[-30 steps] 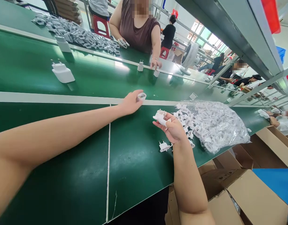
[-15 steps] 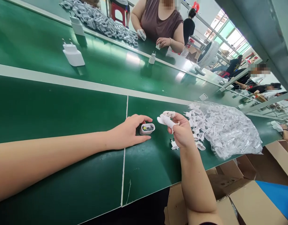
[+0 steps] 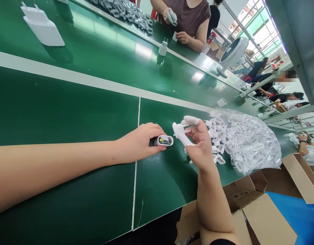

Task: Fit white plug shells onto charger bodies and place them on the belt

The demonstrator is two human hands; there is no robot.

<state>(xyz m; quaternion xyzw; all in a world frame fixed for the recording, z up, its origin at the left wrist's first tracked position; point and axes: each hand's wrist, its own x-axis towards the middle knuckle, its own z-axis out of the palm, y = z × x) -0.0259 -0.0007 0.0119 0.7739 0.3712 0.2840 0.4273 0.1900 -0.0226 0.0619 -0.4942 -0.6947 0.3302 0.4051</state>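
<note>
My left hand (image 3: 146,141) has its fingers and thumb around a white oval housing (image 3: 165,140), whose open end shows electronic parts inside. To its right, my right hand (image 3: 198,137), with white coverings on thumb and finger, pinches a small white plug piece (image 3: 177,130) by its pins. The piece is apart from the housing. Behind my right hand, loose white plug pieces (image 3: 217,136) lie beside a clear plastic bag (image 3: 251,141) full of similar ones.
White chargers (image 3: 44,29) (image 3: 163,48) stand on the green surface beyond the pale strip (image 3: 95,81). Across it, a person's hands (image 3: 183,37) hold white parts near a heap of grey-white pieces (image 3: 126,13). Cardboard boxes (image 3: 269,217) are at the lower right.
My left hand has closed on the housing, which now sits slightly farther right and tilted. My right hand has turned, bringing the plug piece into clearer view. The camera view has shifted.
</note>
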